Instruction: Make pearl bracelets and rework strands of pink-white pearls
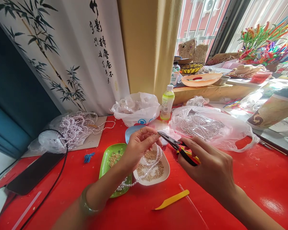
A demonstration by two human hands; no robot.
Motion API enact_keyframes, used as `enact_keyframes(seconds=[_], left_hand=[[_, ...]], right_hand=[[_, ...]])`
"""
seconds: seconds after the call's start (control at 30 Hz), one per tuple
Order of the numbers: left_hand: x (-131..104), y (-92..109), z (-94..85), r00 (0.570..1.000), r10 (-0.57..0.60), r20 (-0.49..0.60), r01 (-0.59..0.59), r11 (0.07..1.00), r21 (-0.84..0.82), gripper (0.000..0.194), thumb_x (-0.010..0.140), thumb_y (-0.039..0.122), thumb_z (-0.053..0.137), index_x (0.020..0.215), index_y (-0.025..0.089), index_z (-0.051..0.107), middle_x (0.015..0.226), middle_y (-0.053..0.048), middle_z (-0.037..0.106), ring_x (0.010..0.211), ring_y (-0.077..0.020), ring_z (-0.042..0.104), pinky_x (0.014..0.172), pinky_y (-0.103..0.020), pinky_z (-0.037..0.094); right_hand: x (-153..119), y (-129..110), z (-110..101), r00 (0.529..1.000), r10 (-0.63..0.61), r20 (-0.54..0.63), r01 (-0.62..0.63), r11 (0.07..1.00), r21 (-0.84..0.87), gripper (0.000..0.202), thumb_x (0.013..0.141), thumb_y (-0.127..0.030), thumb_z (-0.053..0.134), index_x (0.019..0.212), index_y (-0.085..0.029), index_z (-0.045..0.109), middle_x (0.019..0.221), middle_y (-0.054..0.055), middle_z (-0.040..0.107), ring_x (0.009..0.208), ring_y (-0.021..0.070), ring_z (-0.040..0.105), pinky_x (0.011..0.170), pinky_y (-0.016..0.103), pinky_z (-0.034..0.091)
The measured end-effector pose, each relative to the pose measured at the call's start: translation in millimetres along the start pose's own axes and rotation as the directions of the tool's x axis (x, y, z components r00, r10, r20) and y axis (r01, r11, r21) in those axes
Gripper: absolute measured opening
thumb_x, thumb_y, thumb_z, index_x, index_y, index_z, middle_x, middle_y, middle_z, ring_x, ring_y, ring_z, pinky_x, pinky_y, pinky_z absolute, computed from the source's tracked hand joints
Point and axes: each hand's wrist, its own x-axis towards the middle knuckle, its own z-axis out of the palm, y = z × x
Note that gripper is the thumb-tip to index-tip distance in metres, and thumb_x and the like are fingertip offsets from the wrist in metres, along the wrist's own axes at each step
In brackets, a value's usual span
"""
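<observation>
My left hand (142, 143) is closed in a pinch on the end of a pearl bead strand (156, 161), which hangs in loops below it. In my right hand (204, 159) are pliers (175, 145) with black, red and yellow handles, their tips touching or nearly touching my left fingertips. Whatever small piece sits at the tips is too small to make out. Under the hands stand a white dish (166, 172) of gold beads and a green dish (105, 166) with gold pieces and pearl beads. The strand runs down across both dishes.
Yellow tweezers (174, 199) lie on the red table (256, 188) in front. A blue tassel (88, 157) and a black phone (36, 172) with a cable are at left. Behind stand a drink bottle (167, 103), a bag of beads (201, 124) and a white plastic bag (136, 108).
</observation>
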Motion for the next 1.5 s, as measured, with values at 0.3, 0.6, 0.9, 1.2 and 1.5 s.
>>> enact_keyframes(seconds=[0.3, 0.6, 0.9, 1.2, 1.5], left_hand=[[0.3, 2.5, 0.4, 1.000, 0.016, 0.000, -0.016, 1.000, -0.011, 0.012, 0.070, 0.025, 0.064, 0.072, 0.017, 0.055, 0.057, 0.003, 0.060, 0.047, -0.0048, 0.045, 0.046, -0.018, 0.030], [0.6, 1.2, 0.5, 1.000, -0.014, -0.005, 0.014, 1.000, -0.023, 0.015, 0.068, 0.028, 0.065, 0.071, 0.016, 0.056, 0.056, 0.002, 0.059, 0.046, -0.0055, 0.044, 0.046, -0.019, 0.030], [1.0, 0.3, 0.4, 0.999, -0.039, 0.006, 0.039, 0.998, -0.042, 0.016, 0.069, 0.028, 0.065, 0.074, 0.016, 0.056, 0.059, 0.001, 0.061, 0.049, -0.0057, 0.046, 0.048, -0.018, 0.032], [1.7, 0.6, -1.5, 0.999, -0.031, 0.018, 0.031, 1.000, 0.006, 0.019, 0.078, 0.032, 0.056, 0.083, 0.014, 0.059, 0.075, -0.006, 0.067, 0.054, -0.0077, 0.050, 0.054, -0.020, 0.039], [13.2, 4.5, -17.2, 0.984, 0.136, -0.118, -0.110, 0.972, 0.209, 0.015, 0.069, 0.029, 0.066, 0.074, 0.016, 0.069, 0.085, -0.005, 0.067, 0.072, -0.0114, 0.054, 0.064, -0.022, 0.041]], right_hand=[[11.6, -0.9, -2.9, 0.846, 0.179, 0.502, -0.416, 0.811, 0.411, 0.016, 0.076, -0.026, 0.045, 0.080, -0.017, 0.058, 0.064, 0.001, 0.057, 0.056, 0.0117, 0.049, 0.050, 0.023, 0.037], [13.4, -0.5, -2.4, 0.831, 0.201, 0.519, -0.451, 0.790, 0.416, 0.018, 0.074, -0.024, 0.047, 0.085, -0.018, 0.059, 0.074, 0.003, 0.060, 0.065, 0.0144, 0.053, 0.058, 0.026, 0.041], [13.7, 5.0, -5.8, 0.833, 0.194, 0.518, -0.454, 0.775, 0.439, 0.017, 0.078, -0.027, 0.044, 0.085, -0.018, 0.056, 0.069, 0.001, 0.058, 0.061, 0.0133, 0.053, 0.052, 0.024, 0.041], [6.2, 10.0, -3.0, 0.890, 0.240, 0.387, -0.345, 0.910, 0.229, 0.021, 0.078, -0.031, 0.047, 0.094, -0.020, 0.055, 0.081, 0.002, 0.060, 0.066, 0.0140, 0.057, 0.053, 0.024, 0.041], [-64.3, 41.5, 25.4, 0.827, 0.194, 0.528, -0.126, 0.979, -0.162, 0.027, 0.076, -0.035, 0.048, 0.093, -0.017, 0.058, 0.089, 0.008, 0.061, 0.078, 0.0235, 0.058, 0.064, 0.035, 0.044]])
